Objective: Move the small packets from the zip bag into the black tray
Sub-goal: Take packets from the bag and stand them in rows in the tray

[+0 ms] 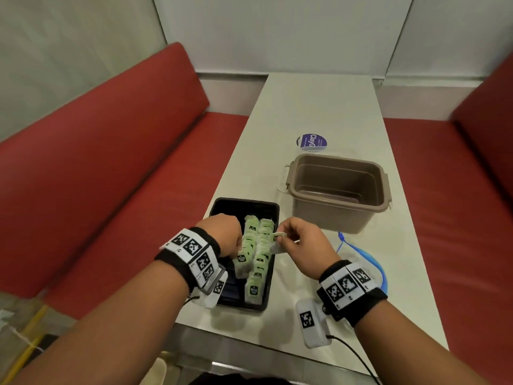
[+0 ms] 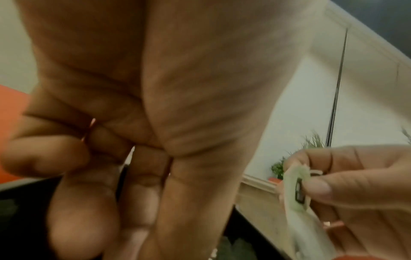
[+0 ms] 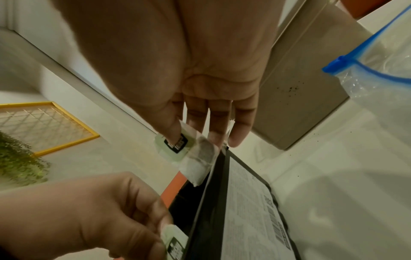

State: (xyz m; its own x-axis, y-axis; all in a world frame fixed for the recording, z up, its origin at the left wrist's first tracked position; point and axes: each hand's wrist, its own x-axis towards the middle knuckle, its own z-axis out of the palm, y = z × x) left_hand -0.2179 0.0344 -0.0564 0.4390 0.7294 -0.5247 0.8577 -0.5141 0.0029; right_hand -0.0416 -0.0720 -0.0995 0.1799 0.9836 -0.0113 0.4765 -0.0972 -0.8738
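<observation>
A: The right hand pinches one packet by its green tag, thumb on the label, just over the right rim of the tray. The left hand is curled down among the packets already in the tray and seems to grip one there.

B: How many in the tray from the head view?

A: Two rough rows, overlapping; too crowded to count exactly, well over ten. One tray, one brown tub beyond it, empty, and one zip bag lying flat on the table to the right, looking empty.

B: Left wrist view?

A: Mostly palm and blur. The left fingers are curled; what they hold is hidden. At the right, the other hand nips the tag edge-on.

B: Right wrist view?

A: Clearest. The thumb presses the tag, and a white sachet hangs below it, limp. The left hand pinches a second tagged packet beside the tray wall. The bag mouth gapes open.

B: Handling?

A: I'd judge them featherlight, soft and easily torn. The stiff tag is the best hold; the sachet would crumple.
</observation>
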